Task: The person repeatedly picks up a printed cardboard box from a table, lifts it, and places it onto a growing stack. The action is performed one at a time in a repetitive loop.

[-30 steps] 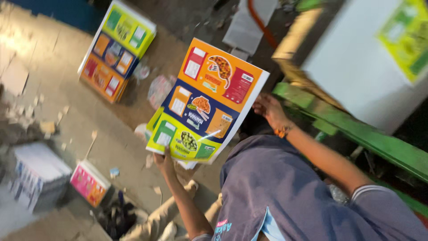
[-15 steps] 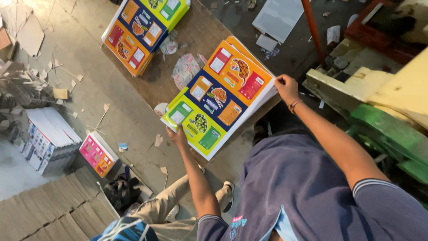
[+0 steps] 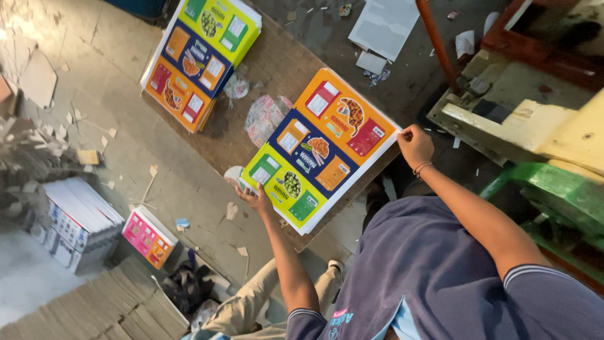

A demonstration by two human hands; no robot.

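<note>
- A stack of printed carton sheets [image 3: 318, 148], banded orange, dark blue and lime green, lies at the near edge of the brown surface [image 3: 277, 69].
- A second stack of like sheets [image 3: 200, 58] sits at the surface's far left corner.
- A small pink and orange box [image 3: 148, 236] stands on the floor.
- A pile of white printed cartons [image 3: 78, 223] lies left of it.

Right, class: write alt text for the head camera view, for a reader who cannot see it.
Seen from above, a person's left hand and right hand grip opposite edges of a stack of printed sheets in orange, blue and green bands, resting on a brown board. A second similar stack lies further along the board, and paper scraps litter the concrete floor.
</note>
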